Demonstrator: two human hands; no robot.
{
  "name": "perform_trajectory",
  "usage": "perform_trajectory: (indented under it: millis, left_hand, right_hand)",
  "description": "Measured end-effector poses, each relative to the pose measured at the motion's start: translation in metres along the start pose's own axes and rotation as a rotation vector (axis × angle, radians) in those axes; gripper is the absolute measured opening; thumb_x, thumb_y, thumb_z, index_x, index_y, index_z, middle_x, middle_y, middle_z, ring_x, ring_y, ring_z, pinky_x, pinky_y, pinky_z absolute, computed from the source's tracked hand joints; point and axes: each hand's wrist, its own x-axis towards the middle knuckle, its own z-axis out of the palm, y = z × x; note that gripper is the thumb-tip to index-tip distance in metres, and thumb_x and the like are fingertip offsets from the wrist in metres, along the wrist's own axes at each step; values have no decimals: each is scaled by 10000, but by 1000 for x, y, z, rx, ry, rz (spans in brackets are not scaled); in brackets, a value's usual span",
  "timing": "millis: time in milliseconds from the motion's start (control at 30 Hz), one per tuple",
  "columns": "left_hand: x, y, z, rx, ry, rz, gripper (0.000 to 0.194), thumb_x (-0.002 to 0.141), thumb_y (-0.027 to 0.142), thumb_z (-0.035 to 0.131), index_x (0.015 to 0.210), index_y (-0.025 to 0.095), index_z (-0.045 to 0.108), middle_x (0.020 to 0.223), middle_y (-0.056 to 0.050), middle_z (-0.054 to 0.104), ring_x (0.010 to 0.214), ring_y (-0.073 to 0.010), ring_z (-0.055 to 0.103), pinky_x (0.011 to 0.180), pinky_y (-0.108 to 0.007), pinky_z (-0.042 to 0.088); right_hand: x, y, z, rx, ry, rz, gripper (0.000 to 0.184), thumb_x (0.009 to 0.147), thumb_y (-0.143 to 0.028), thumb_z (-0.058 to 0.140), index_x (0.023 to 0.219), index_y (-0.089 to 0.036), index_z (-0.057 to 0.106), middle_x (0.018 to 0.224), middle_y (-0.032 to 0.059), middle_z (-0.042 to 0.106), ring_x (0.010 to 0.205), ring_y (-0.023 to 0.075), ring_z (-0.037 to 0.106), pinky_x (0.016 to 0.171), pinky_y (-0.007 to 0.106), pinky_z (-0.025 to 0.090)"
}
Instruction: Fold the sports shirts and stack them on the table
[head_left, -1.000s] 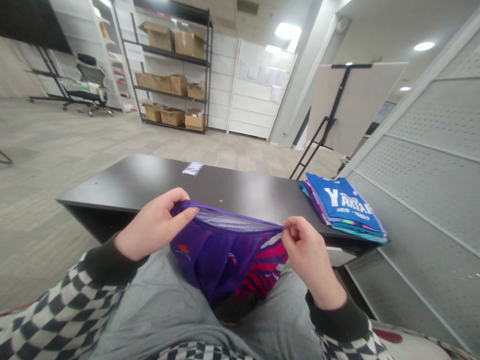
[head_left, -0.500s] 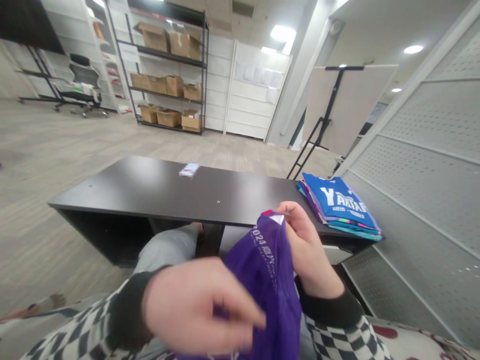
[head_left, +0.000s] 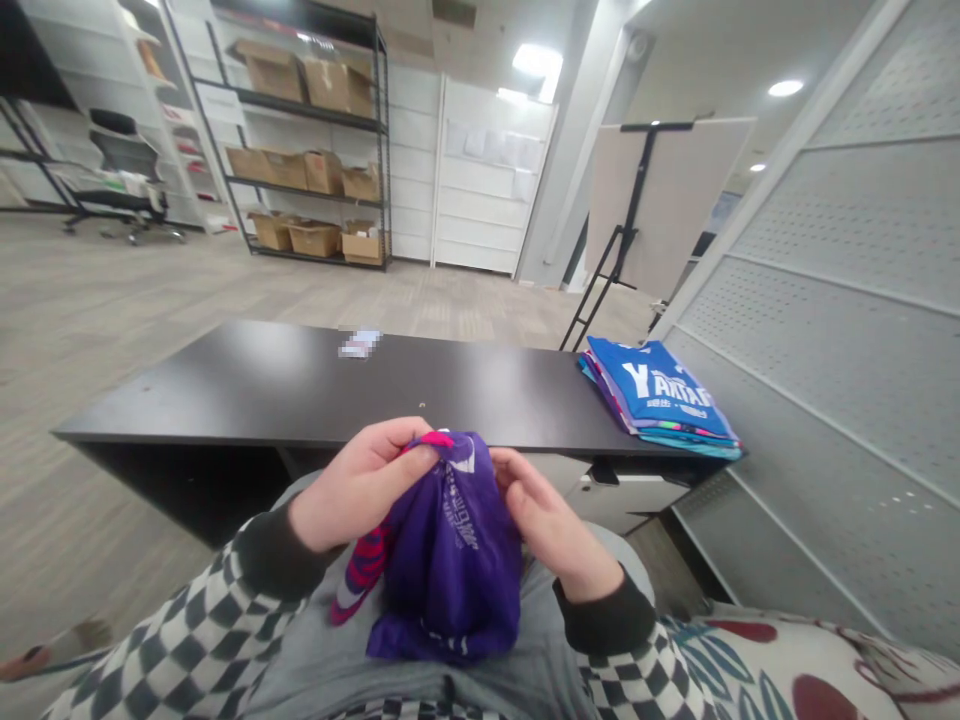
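A purple shirt [head_left: 454, 560] with white print hangs bunched over my lap, in front of the table's near edge. My left hand [head_left: 364, 487] is closed on its upper left part, where a bright pink edge shows between thumb and fingers. Below that hand dangles a pink and purple patterned piece [head_left: 365, 570], which looks like a sleeve. On the other side, my right hand [head_left: 555, 520] grips the upper right edge of the shirt with bent fingers; some fingertips are hidden behind the cloth.
A dark table [head_left: 300, 390] spans the front. Folded shirts [head_left: 664, 395] are stacked at its right end, the top one blue. A small blurred item [head_left: 361, 344] lies near the far edge. A grey perforated panel [head_left: 832, 290] stands close on the right.
My left hand has risen from low in front and taken hold of the shirt's upper left. The shirt and my right hand have shifted left and a little lower in view.
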Motion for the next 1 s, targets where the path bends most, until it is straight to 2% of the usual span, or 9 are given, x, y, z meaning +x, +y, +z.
perform_trajectory:
  millis: [100, 233, 367, 533, 633, 733, 800, 900, 1000]
  left_hand:
    - [2, 6, -8, -26, 147, 13, 420, 911, 567, 846, 882, 175, 698, 786, 3, 669, 686, -131, 566, 642, -222, 467]
    - [0, 16, -30, 23, 247, -83, 444, 842, 567, 887, 851, 190, 653, 732, 24, 630, 617, -116, 525, 576, -209, 423]
    - [-3, 30, -60, 169, 134, -216, 494, 786, 567, 923, 812, 206, 588, 679, 57, 548, 578, -97, 457, 532, -186, 354]
    - [2, 36, -84, 366, -186, -389, 506, 811, 656, 877, 830, 194, 671, 715, 32, 576, 628, -121, 494, 567, -213, 402]
    - [6, 32, -86, 388, -103, -413, 540, 807, 708, 851, 863, 194, 691, 732, 19, 614, 630, -136, 525, 560, -225, 408]
    - [7, 32, -85, 321, 83, -303, 523, 794, 676, 867, 929, 205, 683, 790, 8, 661, 685, -155, 584, 623, -243, 473]
    - [6, 31, -86, 304, 95, -249, 499, 802, 635, 876, 978, 210, 681, 813, 10, 670, 721, -157, 600, 671, -249, 495]
    - [0, 21, -86, 335, -115, -340, 483, 842, 620, 844, 1054, 211, 700, 816, 17, 675, 722, -157, 593, 673, -246, 479]
    - [-6, 2, -83, 476, -333, -475, 453, 891, 638, 766, 993, 197, 740, 830, 5, 699, 721, -168, 606, 672, -255, 481]
  right_hand:
    - [-8, 33, -10, -390, -85, 151, 473, 889, -664, 850, 1075, -231, 807, 1041, 46, 805, 1000, 286, 710, 979, 420, 568]
    - [-11, 50, -38, -401, 207, 240, 478, 864, -680, 825, 907, -205, 807, 856, 35, 783, 834, 251, 685, 821, 384, 561]
    - [-7, 26, -69, -59, 498, 220, 533, 753, -659, 942, 975, -196, 800, 833, 41, 787, 738, 202, 682, 736, 344, 558]
    - [4, -21, -85, 95, 589, 121, 482, 704, -537, 1008, 999, -233, 777, 878, 40, 811, 757, 218, 735, 690, 330, 576]
    - [14, -39, -87, 46, 571, 51, 466, 754, -553, 965, 1055, -265, 757, 957, 45, 827, 880, 265, 779, 794, 389, 628]
    - [20, -51, -92, -205, 583, -34, 472, 862, -666, 836, 1106, -270, 753, 923, 31, 815, 918, 279, 776, 825, 405, 628]
    - [20, -59, -97, -512, 627, -129, 472, 945, -696, 724, 1110, -256, 770, 940, 42, 819, 949, 284, 764, 864, 414, 614]
    - [13, -69, -105, -954, 759, -252, 459, 1039, -629, 595, 1127, -227, 798, 1032, 99, 840, 1011, 317, 759, 935, 449, 588]
    - [3, -71, -111, -1154, 843, -265, 468, 1061, -574, 519, 1113, -210, 808, 987, 128, 838, 930, 324, 765, 856, 430, 581]
